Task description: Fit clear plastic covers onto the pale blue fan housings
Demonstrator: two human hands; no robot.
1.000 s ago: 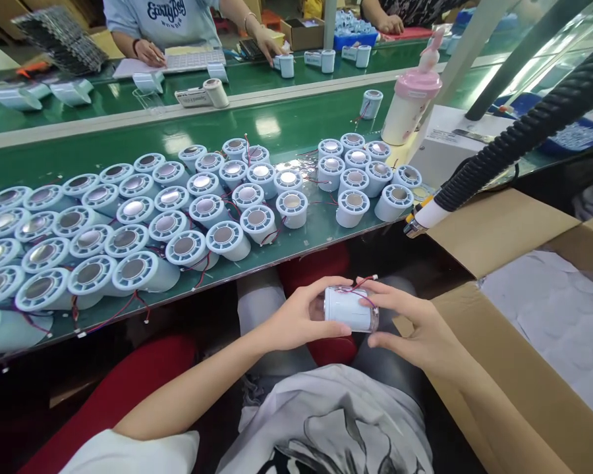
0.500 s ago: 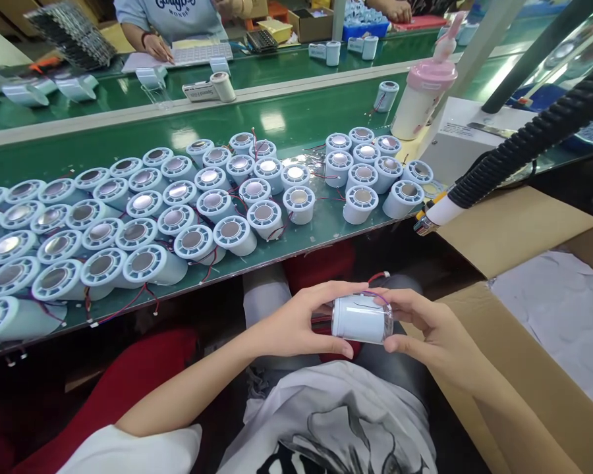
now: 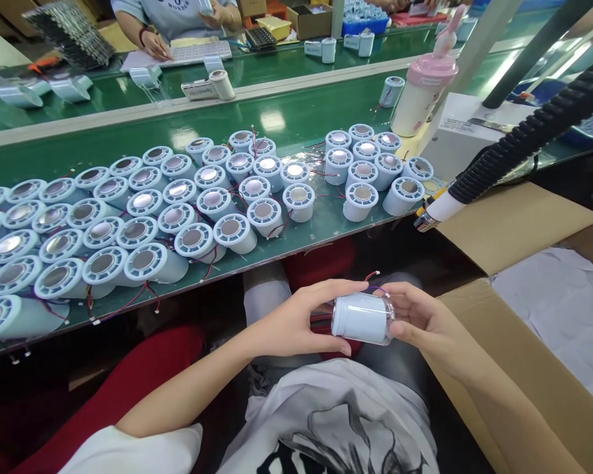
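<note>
Over my lap I hold a white cylinder (image 3: 362, 318) lying on its side, with thin red wires at its top. My left hand (image 3: 296, 320) wraps its left end, thumb below and fingers above. My right hand (image 3: 422, 322) cups its right end, where a clear cap shows. Both hands sit below the front edge of the green bench (image 3: 286, 128). Several matching white cylinders (image 3: 178, 204) with shiny round tops and red wires stand in rows on the bench.
An open cardboard box (image 3: 514, 230) with white sheets stands at my right. A black ribbed hose (image 3: 518, 145) with a nozzle hangs above its flap. A pink-lidded bottle (image 3: 422, 85) stands by a white machine. Another person (image 3: 178, 26) works across the belt.
The cylinder and both hands have drifted slightly right and down. My right hand's fingers have shifted from over the top of the cylinder to cupping its right end.
</note>
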